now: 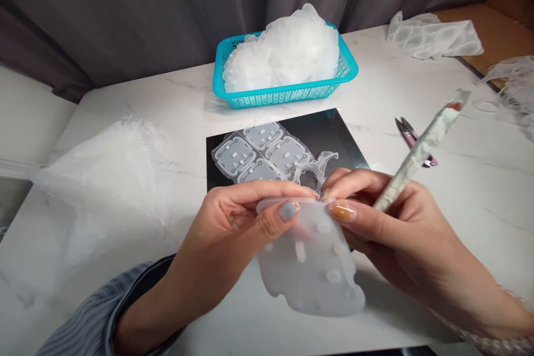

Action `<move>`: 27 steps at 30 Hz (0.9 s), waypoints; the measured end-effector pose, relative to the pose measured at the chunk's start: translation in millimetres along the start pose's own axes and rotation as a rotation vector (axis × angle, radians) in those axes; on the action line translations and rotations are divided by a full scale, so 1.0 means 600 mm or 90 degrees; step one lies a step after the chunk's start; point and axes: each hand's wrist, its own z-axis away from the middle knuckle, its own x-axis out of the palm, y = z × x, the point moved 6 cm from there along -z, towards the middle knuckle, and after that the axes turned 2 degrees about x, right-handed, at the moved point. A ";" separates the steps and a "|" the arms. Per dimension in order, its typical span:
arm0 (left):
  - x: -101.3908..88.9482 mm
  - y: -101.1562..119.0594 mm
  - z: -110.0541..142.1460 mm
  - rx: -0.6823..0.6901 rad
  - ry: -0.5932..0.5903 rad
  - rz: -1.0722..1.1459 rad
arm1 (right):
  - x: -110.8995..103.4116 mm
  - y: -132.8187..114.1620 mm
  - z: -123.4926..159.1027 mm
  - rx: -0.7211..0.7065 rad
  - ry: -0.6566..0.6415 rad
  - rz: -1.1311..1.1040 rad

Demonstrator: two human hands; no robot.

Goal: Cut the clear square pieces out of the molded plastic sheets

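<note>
A translucent silicone pad [311, 267] with small raised blocks and notched edges hangs upright between my hands. My left hand [237, 228] pinches its top edge, thumb in front and fingers behind. At the top right edge, my right hand [387, 222] pinches the pad between thumb and index finger. A slim tape-wrapped stick [421, 150] is also tucked in my right hand, pointing up and right; its lower end is hidden. Behind the pad, a black mat [329, 128] carries a sheet of similar pads [261, 150] and a torn clear scrap [327, 164].
A turquoise basket [287, 95] heaped with translucent pieces [287, 50] stands at the back. Thread snips [411, 136] lie right of the mat. A filled clear plastic bag [112, 172] rests at left. Perforated scrap sheets [434, 36] and stringy offcuts [513, 86] sit by brown cardboard [500, 28].
</note>
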 end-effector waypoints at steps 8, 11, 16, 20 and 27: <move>-0.016 0.001 -0.001 0.011 0.074 -0.085 | -0.002 0.003 -0.011 0.009 -0.029 0.039; -0.018 0.010 -0.006 0.042 0.085 -0.221 | -0.008 0.014 -0.022 0.035 -0.057 0.101; -0.015 0.015 -0.012 0.039 0.050 -0.253 | -0.015 0.018 -0.033 0.012 -0.040 0.094; -0.015 0.011 -0.010 -0.007 -0.007 -0.218 | -0.014 0.005 -0.032 -0.020 -0.016 0.023; -0.015 0.029 0.000 0.029 0.022 -0.222 | -0.010 -0.014 -0.018 -0.063 0.003 0.024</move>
